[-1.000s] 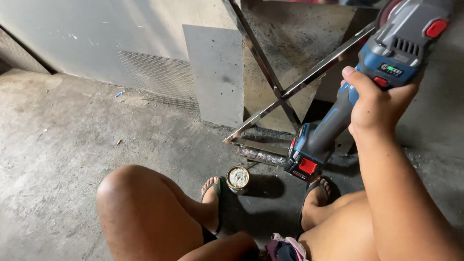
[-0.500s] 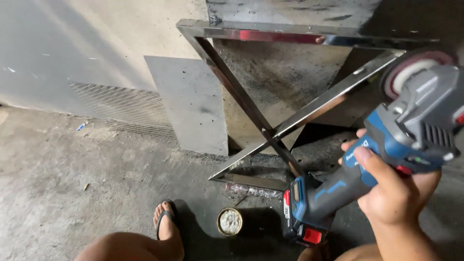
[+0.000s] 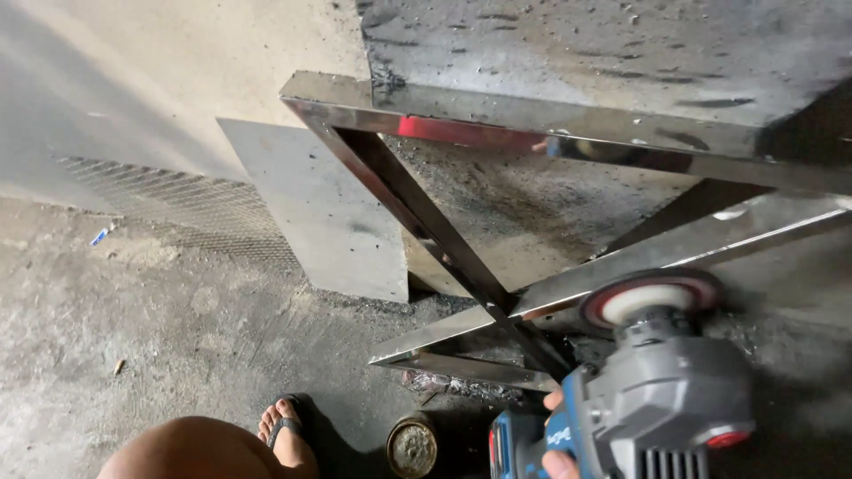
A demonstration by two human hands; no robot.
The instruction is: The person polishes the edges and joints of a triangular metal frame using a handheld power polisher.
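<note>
My right hand shows only as a few fingers at the bottom edge, wrapped around the blue body of a grey and blue angle grinder. The grinder's round polishing disc, white with a red rim, sits against a slanted bar of a shiny stainless steel frame. The frame's bars cross just left of the disc. My left hand is out of view.
My bare knee and sandalled foot are at the bottom left on the concrete floor. A small round tin stands beside the foot. A grey flat panel and a mesh sheet lean on the wall behind the frame.
The view has swung upward and closer to the frame. The grinder has come down, bringing its disc to the slanted bar, and most of my right hand has dropped below the picture.
</note>
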